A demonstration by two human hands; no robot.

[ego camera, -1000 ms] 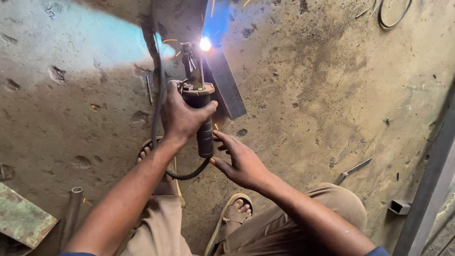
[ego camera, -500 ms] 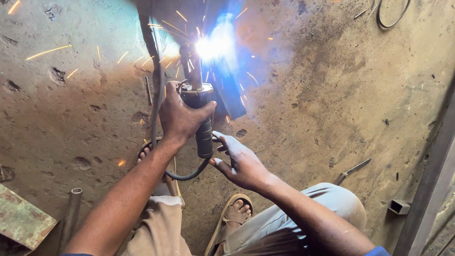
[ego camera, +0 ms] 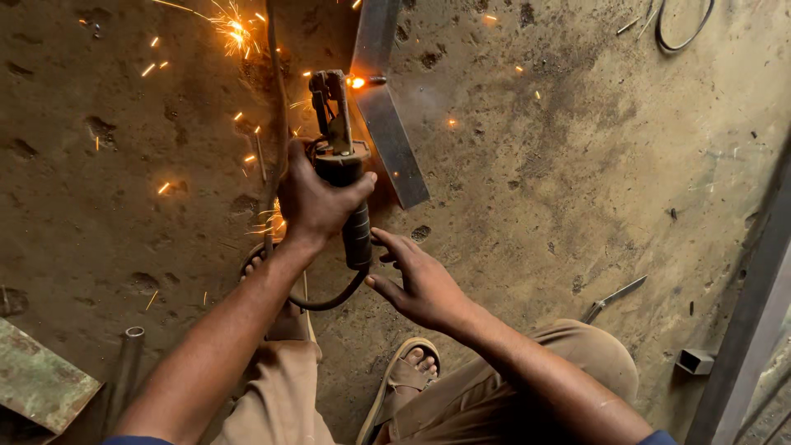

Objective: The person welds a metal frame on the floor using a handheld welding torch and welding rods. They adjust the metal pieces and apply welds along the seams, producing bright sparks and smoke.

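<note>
Head view, person crouched on a rough, stained concrete floor [ego camera: 577,165]. The left hand [ego camera: 317,202] has its fingers clamped round the black cylindrical grip of a metal-jawed welding electrode holder [ego camera: 342,156], held upright over the floor with its jaws close beside a grey flat steel strip [ego camera: 387,124]; an orange glowing spot [ego camera: 358,82] sits at the strip's edge and sparks [ego camera: 235,29] scatter to the upper left. The right hand [ego camera: 420,284] hovers just beside the lower end of the grip, fingers spread apart and holding nothing; whether a fingertip touches the grip cannot be told. A black cable [ego camera: 329,298] loops from the holder's base between the knees.

Handling, as judged: the holder looks rigid and moderately heavy, its ribbed insulated grip the only sound place to take hold; the bare jaws and the strip near the glow are likely hot. The strip appears stiff, thin and sharp-edged.

No package, label or sign is visible. A rusted green plate [ego camera: 37,383] lies lower left, a small square tube offcut [ego camera: 696,361] lower right
</note>
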